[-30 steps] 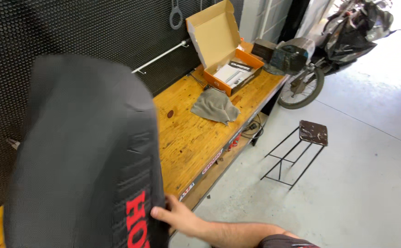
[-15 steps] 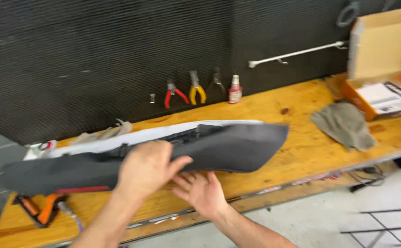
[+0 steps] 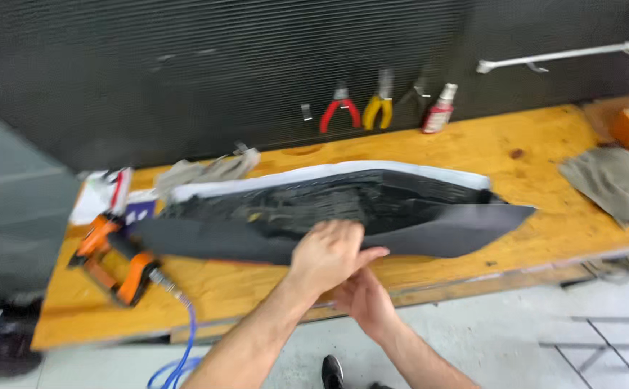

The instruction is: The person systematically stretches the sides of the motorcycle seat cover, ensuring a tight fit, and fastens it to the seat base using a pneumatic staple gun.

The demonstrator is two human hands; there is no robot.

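While the long black seat cover (image 3: 343,216) lay along the workbench (image 3: 473,144), the left hand (image 3: 326,252) pressed flat, fingers together, on its front edge, the right hand (image 3: 363,297) cupped beneath, seemingly smoothing it, calling next for a firmer grip.

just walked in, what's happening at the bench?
A person has a long black seat cover lying inside-up across the wooden workbench. The left hand rests on its near edge around the middle, and the right hand sits just below, at the bench's front edge. An orange air tool with a blue hose lies to the left, a grey rag to the right, and pliers and a small spray bottle stand along the back wall.
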